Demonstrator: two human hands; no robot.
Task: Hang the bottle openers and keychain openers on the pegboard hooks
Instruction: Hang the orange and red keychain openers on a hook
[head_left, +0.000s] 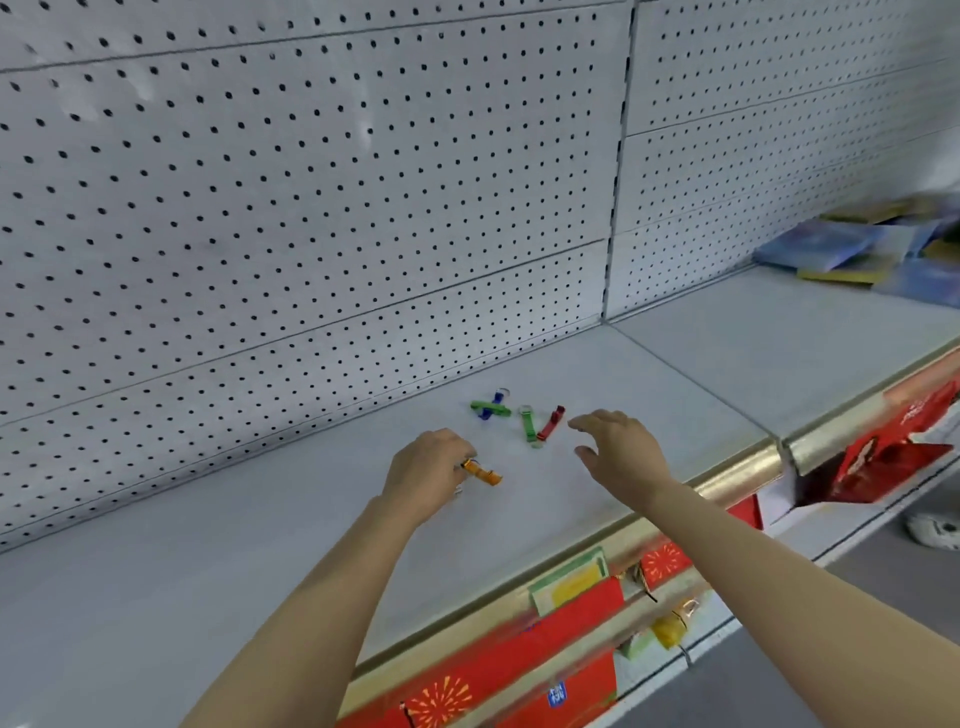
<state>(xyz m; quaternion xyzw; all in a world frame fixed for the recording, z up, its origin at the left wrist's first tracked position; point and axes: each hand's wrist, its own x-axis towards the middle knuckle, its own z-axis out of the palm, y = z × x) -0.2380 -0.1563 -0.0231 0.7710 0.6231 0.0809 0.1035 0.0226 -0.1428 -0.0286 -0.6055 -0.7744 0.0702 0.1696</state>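
Note:
Several small coloured keychain openers lie on the grey shelf (208, 545). A green opener (491, 408) crosses a blue opener (492, 406); a second green opener (529, 427) and a red opener (550, 423) lie just to their right. My left hand (426, 470) is shut on an orange opener (483, 473), whose end sticks out to the right. My right hand (618, 449) hovers open just right of the red opener, fingers spread, holding nothing. The white pegboard (311, 208) rises behind the shelf; no hooks show on it.
Blue and yellow flat packs (852, 254) are stacked on the neighbouring shelf at the far right. Red packaged goods (519, 660) hang below the shelf's gold front edge (737, 473). A shoe (935, 530) stands on the floor at the right.

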